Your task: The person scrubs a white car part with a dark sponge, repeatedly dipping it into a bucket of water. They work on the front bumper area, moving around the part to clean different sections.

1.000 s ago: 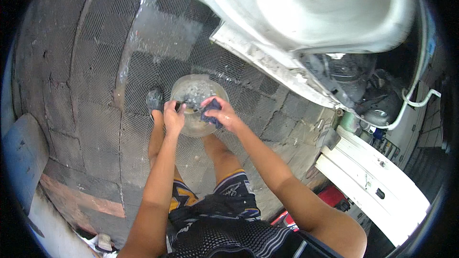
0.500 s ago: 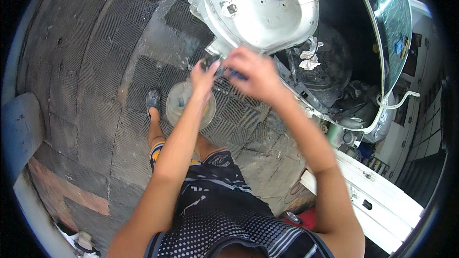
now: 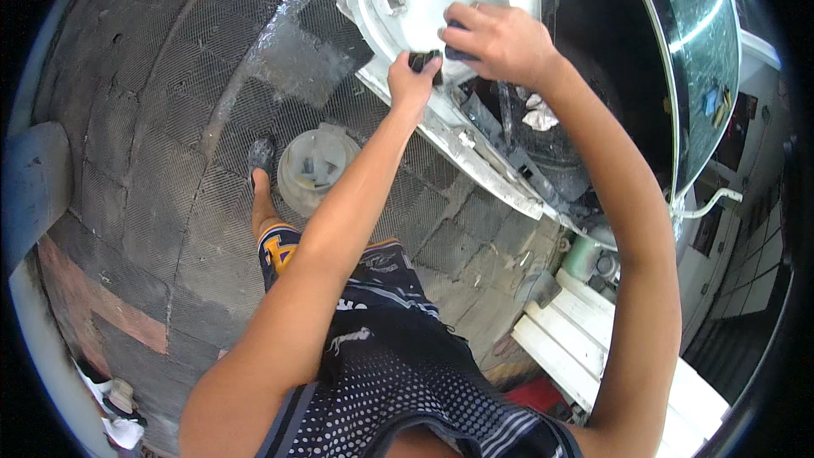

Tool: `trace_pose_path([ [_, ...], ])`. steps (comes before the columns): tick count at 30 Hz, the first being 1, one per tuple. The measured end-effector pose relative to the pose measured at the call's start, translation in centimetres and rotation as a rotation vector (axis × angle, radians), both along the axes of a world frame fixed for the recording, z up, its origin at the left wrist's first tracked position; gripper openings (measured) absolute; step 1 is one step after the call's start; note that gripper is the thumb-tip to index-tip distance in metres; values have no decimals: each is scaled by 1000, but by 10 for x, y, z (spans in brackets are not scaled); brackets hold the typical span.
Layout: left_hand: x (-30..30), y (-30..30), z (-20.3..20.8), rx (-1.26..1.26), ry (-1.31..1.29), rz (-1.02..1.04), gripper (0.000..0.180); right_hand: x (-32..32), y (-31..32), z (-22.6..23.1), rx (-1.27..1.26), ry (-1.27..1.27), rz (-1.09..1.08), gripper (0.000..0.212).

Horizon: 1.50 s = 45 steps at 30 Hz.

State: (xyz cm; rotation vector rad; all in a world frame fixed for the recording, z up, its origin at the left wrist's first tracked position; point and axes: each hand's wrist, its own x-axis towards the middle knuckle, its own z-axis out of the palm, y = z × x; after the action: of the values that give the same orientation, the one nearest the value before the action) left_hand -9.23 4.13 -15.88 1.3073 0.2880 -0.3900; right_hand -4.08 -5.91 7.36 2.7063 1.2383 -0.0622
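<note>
My left hand [image 3: 410, 85] is closed around a small dark block-like pad [image 3: 420, 59], its thumb lying across it. Just to its right, my right hand [image 3: 507, 44] grips a dark blue pad [image 3: 459, 49], partly hidden by the fingers. Both hands are over the white car body panel [image 3: 415, 27], near its lower edge. Whether either pad presses on the metal, I cannot tell.
A translucent bucket [image 3: 288, 182] with water and small pieces stands on the textured dark floor [image 3: 170, 119], by my foot. A white crumpled cloth [image 3: 540, 116] lies inside the car opening. Long white panels [image 3: 555, 343] and the car's glass [image 3: 704, 51] are on the right.
Both hands have moved up and right, from below the panel's lower edge to over the white metal. They are now farther apart, and the view has shifted.
</note>
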Motion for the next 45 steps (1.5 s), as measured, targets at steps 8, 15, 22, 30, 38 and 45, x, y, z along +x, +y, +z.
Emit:
trace_pose_path([
  [8, 20, -4, 2, 80, -72, -15, 27, 8, -5, 1, -8, -35, 49, 34],
  [15, 20, 0, 7, 251, -272, -27, 32, -2, -4, -2, 36, -61, 54, 37],
  [22, 22, 7, 12, 200, -314, -79, 34, -4, -4, -3, 25, -91, 77, 36],
  [30, 43, 1, 8, 373, -400, -21, 34, 1, -1, -1, -35, -145, 81, 32],
  [38, 34, 11, 19, 330, -276, -135, 38, -1, -5, -8, -11, -117, 75, 36],
  [45, 32, 4, 14, 199, -242, -82, 40, -3, -2, -8, -7, -140, 82, 36],
])
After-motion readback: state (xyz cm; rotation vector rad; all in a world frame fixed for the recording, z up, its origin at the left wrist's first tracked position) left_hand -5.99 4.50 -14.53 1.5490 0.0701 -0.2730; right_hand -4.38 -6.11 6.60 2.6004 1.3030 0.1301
